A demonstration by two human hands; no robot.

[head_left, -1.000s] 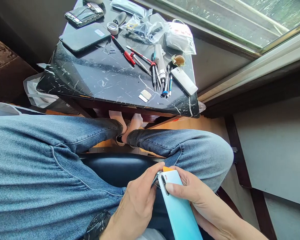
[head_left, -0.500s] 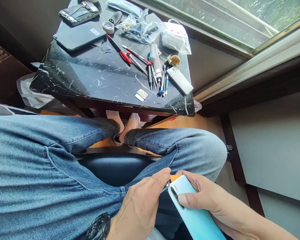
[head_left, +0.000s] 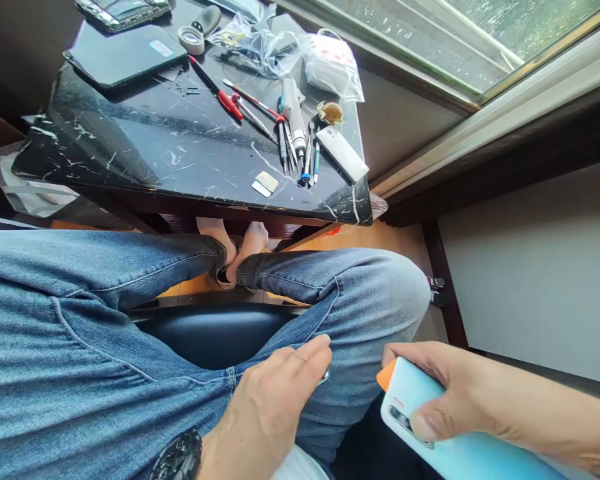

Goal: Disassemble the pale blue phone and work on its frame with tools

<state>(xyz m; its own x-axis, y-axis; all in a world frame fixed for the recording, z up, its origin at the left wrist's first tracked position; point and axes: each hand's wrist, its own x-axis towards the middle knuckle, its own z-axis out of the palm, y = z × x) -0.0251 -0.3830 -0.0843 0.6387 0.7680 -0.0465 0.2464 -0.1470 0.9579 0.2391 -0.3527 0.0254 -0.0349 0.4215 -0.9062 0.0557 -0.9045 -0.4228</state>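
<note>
My right hand (head_left: 450,393) grips a light blue smartphone (head_left: 485,457) by its camera end, thumb lying by the dark camera strip. An orange, flat, pointed piece (head_left: 387,375) sticks out at the phone's top corner, next to my fingertips. Left of the phone and apart from it, my left hand (head_left: 275,393) is closed, back of the hand toward me. A small shiny edge shows below its fingertips; the rest of that item is hidden by the fingers.
A black marble-patterned table (head_left: 180,147) stands ahead. It bears a dark phone panel (head_left: 125,60), an opened phone (head_left: 123,10), a tape roll (head_left: 191,40), a red-black pen (head_left: 215,87), an electric screwdriver (head_left: 293,117), a white box (head_left: 343,153) and plastic bags (head_left: 265,47). A window (head_left: 430,40) is at right.
My right hand has moved right with the phone and the orange piece, away from my left hand. The left hand has shifted slightly left, and the view has turned a little.
</note>
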